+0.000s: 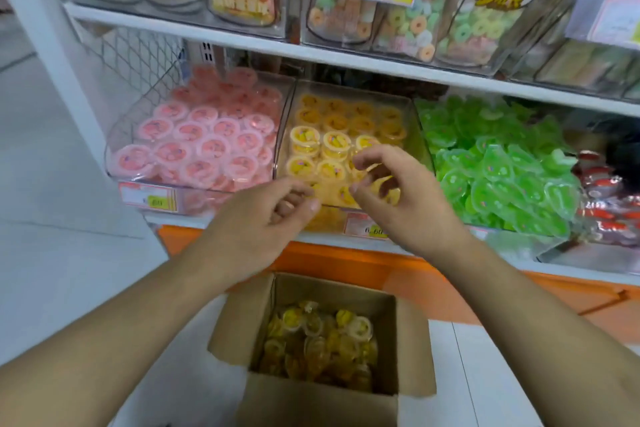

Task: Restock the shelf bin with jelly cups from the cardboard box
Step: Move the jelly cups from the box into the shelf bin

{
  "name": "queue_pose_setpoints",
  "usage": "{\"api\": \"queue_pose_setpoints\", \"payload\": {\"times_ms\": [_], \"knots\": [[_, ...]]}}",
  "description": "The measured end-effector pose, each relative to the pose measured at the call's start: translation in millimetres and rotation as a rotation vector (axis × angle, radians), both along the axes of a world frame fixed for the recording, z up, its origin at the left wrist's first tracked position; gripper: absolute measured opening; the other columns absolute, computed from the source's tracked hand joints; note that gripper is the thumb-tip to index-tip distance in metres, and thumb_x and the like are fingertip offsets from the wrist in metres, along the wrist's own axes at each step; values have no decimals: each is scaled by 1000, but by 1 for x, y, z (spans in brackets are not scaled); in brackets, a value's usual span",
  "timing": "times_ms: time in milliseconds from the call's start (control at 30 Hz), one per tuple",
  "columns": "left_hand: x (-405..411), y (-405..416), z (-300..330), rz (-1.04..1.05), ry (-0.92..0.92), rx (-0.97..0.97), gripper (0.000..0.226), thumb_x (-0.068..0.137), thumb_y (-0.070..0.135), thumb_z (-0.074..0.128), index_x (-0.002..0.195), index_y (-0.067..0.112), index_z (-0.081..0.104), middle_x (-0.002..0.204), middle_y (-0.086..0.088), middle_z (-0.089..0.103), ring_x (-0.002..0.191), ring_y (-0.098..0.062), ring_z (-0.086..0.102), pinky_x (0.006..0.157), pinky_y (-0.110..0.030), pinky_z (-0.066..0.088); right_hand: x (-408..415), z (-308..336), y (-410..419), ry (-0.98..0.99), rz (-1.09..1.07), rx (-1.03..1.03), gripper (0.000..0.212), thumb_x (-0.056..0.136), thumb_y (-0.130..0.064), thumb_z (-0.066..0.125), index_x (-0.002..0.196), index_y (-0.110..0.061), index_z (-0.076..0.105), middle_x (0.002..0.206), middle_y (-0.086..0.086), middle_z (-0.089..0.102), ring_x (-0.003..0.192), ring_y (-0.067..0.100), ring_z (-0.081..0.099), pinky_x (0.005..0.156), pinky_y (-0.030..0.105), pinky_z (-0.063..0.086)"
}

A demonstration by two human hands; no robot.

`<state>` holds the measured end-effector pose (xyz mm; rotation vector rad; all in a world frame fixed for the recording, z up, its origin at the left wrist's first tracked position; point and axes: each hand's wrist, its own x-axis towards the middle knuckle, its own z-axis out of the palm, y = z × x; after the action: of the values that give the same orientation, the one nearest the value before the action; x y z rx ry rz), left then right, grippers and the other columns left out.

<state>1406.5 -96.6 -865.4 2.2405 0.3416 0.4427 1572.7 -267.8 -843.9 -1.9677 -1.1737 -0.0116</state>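
A clear shelf bin [348, 88] on the lower shelf holds rows of yellow jelly cups [334, 142]. Below it, an open cardboard box [311, 399] stands on the floor with loose yellow jelly cups [322, 340] inside. My right hand [405, 198] is over the front of the bin, its thumb and fingers curled around a yellow jelly cup [382, 184]. My left hand [256, 222] hovers just left of it at the bin's front edge, with loosely curled fingers and nothing visible in them.
A bin of pink jelly cups [194, 142] sits left of the yellow one, and a bin of green cups [495, 163] sits to its right. The upper shelf [242, 42] carries candy jars. Price tags [367, 225] hang along the shelf front above an orange base [346, 260].
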Motion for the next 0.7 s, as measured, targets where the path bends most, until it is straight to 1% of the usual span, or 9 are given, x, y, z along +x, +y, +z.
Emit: {"api": "queue_pose_setpoints", "payload": {"times_ms": [100, 200, 233, 300, 400, 467, 567, 633, 700], "knots": [[-24, -10, -49, -82, 170, -14, 22, 100, 50, 58, 116, 36, 66, 103, 18, 70, 94, 0, 65, 83, -32, 55, -30, -25, -13, 86, 154, -130, 20, 91, -21, 72, 111, -21, 69, 104, -8, 67, 89, 15, 67, 69, 28, 53], [-48, -10, -102, -34, 333, -40, 28, 104, 49, 52, 129, 42, 60, 123, 25, 65, 105, 6, 60, 92, -26, 53, -46, -75, -21, 119, 198, -423, 25, 93, -30, 72, 117, -25, 70, 106, -10, 67, 91, 7, 64, 78, 27, 54], [-55, -9, -118, -5, 386, -64, 35, 105, 48, 49, 139, 43, 55, 135, 24, 59, 114, 6, 56, 98, -22, 48, -48, -93, -23, 141, 209, -539, 30, 95, -34, 72, 124, -28, 68, 113, -11, 67, 95, 4, 63, 83, 27, 54], [-67, -6, -155, 28, 477, -83, 50, 107, 48, 43, 156, 40, 37, 156, 18, 43, 136, -3, 46, 113, -24, 36, -52, -124, -29, 221, 215, -718, 43, 98, -38, 70, 139, -34, 60, 132, -14, 62, 112, 1, 57, 93, 18, 48], [-71, -4, -199, 35, 587, -187, 61, 105, 60, 34, 162, 42, 21, 168, 14, 26, 151, -12, 32, 122, -35, 29, -50, -177, -37, 378, 174, -808, 53, 99, -39, 68, 149, -39, 51, 151, -14, 49, 135, 2, 43, 110, 21, 35], [-67, -6, -218, 50, 591, -283, 63, 103, 65, 32, 162, 45, 21, 166, 17, 27, 150, -13, 32, 121, -38, 30, -47, -215, -38, 466, 116, -835, 56, 98, -41, 69, 149, -44, 48, 157, -13, 42, 145, 10, 38, 122, 32, 32], [-59, -7, -245, 48, 498, -324, 63, 104, 65, 32, 161, 52, 11, 165, 21, 28, 147, -5, 32, 122, -36, 29, -41, -261, -35, 517, 75, -893, 61, 94, -45, 70, 149, -48, 45, 160, -14, 34, 151, 17, 31, 128, 46, 25], [-58, -6, -261, 33, 454, -353, 58, 106, 63, 30, 159, 59, 7, 163, 21, 33, 146, -4, 35, 123, -41, 31, -37, -284, -30, 533, 98, -964, 65, 94, -45, 70, 153, -44, 43, 165, -10, 29, 155, 20, 23, 129, 45, 19], [-58, -9, -270, 30, 415, -381, 55, 108, 59, 28, 159, 57, 7, 161, 18, 38, 145, -5, 39, 123, -42, 34, -36, -306, -27, 499, 112, -1055, 71, 93, -47, 71, 156, -44, 39, 169, -8, 25, 158, 26, 15, 128, 48, 15]]}}
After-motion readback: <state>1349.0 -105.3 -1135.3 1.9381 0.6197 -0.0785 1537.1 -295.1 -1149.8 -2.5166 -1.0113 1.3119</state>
